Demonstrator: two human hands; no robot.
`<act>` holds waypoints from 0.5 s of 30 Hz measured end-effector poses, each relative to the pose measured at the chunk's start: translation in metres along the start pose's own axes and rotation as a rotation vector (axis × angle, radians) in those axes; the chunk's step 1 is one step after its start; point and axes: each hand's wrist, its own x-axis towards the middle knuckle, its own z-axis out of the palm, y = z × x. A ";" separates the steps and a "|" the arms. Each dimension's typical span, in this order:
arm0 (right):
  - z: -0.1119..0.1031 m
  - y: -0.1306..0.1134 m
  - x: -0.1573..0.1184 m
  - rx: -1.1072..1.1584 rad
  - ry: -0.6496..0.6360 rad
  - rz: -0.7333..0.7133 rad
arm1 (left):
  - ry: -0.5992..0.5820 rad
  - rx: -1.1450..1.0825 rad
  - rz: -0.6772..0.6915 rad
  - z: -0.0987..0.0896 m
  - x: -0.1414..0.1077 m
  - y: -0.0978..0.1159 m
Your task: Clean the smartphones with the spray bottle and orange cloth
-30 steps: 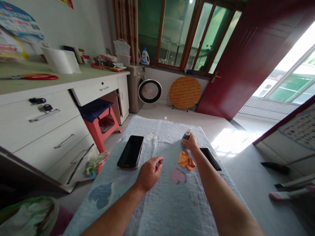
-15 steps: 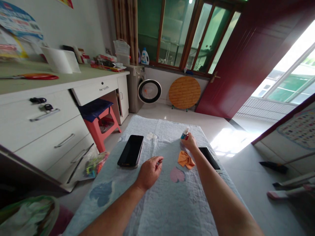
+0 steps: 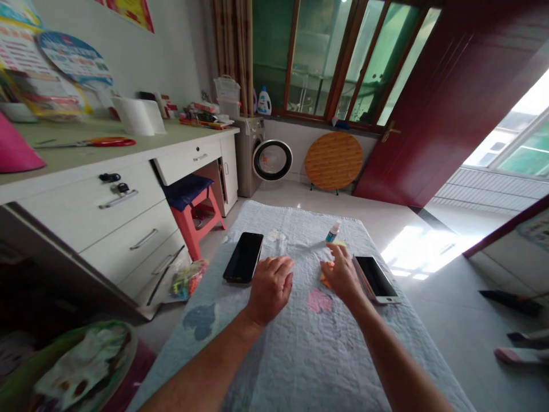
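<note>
My right hand [image 3: 343, 274] is just above an orange cloth [image 3: 325, 279], fingers spread, partly covering it; whether they touch it I cannot tell. A small spray bottle [image 3: 331, 233] with a white top stands upright beyond that hand, out of its hold. To the right lies a white-framed phone [image 3: 377, 280] with a dark screen. My left hand [image 3: 271, 286] hovers over the bed-like cover, fingers loosely stretched and nothing visible in them. Close by on its left is a black phone [image 3: 243, 257], lying face up. Something pale yellow shows behind my right fingers.
A light blue quilted cover [image 3: 291, 355] spreads over the surface. At left stand a white desk [image 3: 124, 209] and a red stool [image 3: 197, 217]; a bin [image 3: 124, 366] is at lower left. Ahead are an open washing machine door [image 3: 272, 160] and a round wooden board [image 3: 333, 160].
My right hand has let go of the spray bottle and drawn back over the orange cloth. My left hand's fingers have loosened from a curl. The view has turned slightly left.
</note>
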 end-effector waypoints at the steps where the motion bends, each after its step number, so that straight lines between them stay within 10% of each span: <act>1: 0.003 -0.008 -0.008 0.007 -0.049 -0.031 | 0.035 0.040 -0.038 -0.005 0.003 -0.001; 6: 0.021 -0.021 -0.038 -0.054 -0.165 -0.142 | 0.165 0.301 -0.348 -0.025 0.015 -0.018; 15: 0.025 -0.018 -0.046 -0.099 -0.181 -0.143 | -0.053 0.511 -0.558 -0.032 0.011 -0.050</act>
